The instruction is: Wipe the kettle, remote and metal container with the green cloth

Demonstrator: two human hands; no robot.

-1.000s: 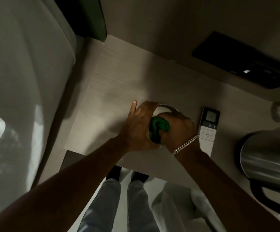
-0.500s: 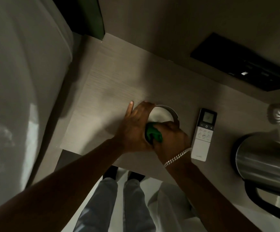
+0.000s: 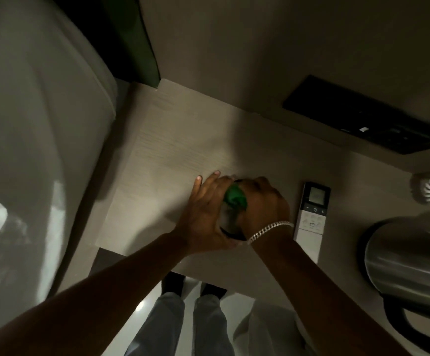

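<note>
I had both hands on the metal container (image 3: 228, 222), which stood near the front edge of the table (image 3: 183, 150), roughly midway along it. My left hand (image 3: 204, 217) was wrapped around the container's left side, fingers curled against its wall with the forefinger and middle finger lying straighter toward the back, steadying it. My right hand (image 3: 262, 209) was closed over the bunched green cloth (image 3: 234, 199), pressing it into the container's mouth; only a small lump of the cloth showed between the two hands, and most of the container was hidden beneath them.

I judged I was in the middle of wiping the container, with no way to tell from this view whether the other two things had been done. What mattered for the next move was what lay to the right. The remote (image 3: 311, 214) was just beside my right hand, apart from it, its long axis running front to back with the screen end toward the wall. The kettle (image 3: 409, 265) sat farther right, near the table's front right corner, well apart from the container. Since the cloth was in my right grip and both things lay on that side, that hand was the nearer one; the remote would be the shorter reach, a sideways shift along the front edge.
</note>
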